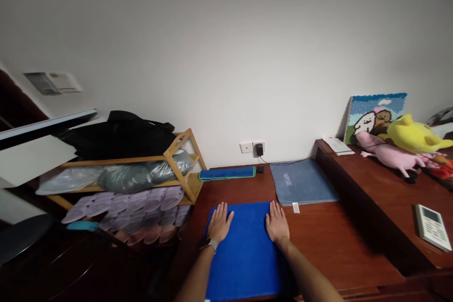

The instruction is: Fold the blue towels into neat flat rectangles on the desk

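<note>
A blue cloth (244,257) lies flat on a brown table (329,245), stretching nearward, lengthwise, from the fingers. Left hand (219,224) and right hand (278,224) (equally near) rest at its far corners, fingers extended, gripping nothing.

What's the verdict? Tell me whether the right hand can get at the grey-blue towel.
Likely yes: the right hand rests flat at the edge of the bright blue cloth, fingertips close to the grey-blue towel, with nothing visible between.

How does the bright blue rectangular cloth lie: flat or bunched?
Flat: the cloth looks smooth beneath the left hand and right hand; whether folded, cannot tell.
</note>
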Available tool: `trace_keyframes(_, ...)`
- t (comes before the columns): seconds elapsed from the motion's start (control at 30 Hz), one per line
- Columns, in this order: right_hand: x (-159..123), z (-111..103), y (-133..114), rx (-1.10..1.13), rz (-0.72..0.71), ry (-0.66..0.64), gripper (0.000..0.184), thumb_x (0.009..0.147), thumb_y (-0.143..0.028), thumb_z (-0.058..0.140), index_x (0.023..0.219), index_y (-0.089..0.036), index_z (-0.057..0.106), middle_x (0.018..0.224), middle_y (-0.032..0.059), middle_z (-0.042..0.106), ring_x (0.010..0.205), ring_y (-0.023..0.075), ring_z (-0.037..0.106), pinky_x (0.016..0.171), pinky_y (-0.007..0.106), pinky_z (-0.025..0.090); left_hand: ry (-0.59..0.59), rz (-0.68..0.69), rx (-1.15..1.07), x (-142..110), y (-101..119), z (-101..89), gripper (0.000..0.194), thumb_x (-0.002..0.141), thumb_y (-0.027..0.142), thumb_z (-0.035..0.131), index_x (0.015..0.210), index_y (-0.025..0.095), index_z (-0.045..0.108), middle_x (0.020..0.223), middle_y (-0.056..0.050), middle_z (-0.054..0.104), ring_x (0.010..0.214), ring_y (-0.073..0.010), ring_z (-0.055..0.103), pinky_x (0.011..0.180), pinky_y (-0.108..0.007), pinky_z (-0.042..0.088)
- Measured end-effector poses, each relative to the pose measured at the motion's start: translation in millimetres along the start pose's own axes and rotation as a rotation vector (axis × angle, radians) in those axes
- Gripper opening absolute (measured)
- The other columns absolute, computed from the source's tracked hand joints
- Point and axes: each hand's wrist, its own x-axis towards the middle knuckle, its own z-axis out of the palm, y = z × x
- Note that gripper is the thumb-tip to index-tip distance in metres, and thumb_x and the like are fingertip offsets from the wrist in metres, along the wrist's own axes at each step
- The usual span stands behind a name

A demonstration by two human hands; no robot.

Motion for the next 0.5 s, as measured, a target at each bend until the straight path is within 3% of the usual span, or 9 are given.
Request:
trace_keyframes(0.13, -0.3, -0.7, 0.2, 0.001, -0.007, 0.006, 0.066, 0.104, -0.042, 0.015, 0.162, -0.01, 0.019, 0.17, 0.0032, 0.012, 0.159, 0.0186, 0.007, 0.129, 0.037, 0.003, 0.028, -0.032, 0.022, 5.4, -22.4, 5.1, 0.083, 0.102, 0.065, 0.017, 0.161, 0.007, 0.026, 0.169, -0.014, 0.023, 0.157, -0.026, 0.018, 0.129, -0.047, 0.019)
trace_keyframes(0.5, -1.9, -3.9, -1.5, 0.002, -0.004, 0.013, 0.066, 0.103, -0.04, 0.016, 0.162, -0.008, 0.019, 0.169, 0.0038, 0.012, 0.158, 0.0191, 0.007, 0.129, 0.037, 0.004, -0.011, -0.03, -0.001, 9.5, -28.3, 4.7, 0.081, 0.102, 0.063, 0.016, 0.162, 0.008, 0.026, 0.17, -0.012, 0.02, 0.158, -0.0253, 0.017, 0.129, -0.046, 0.018)
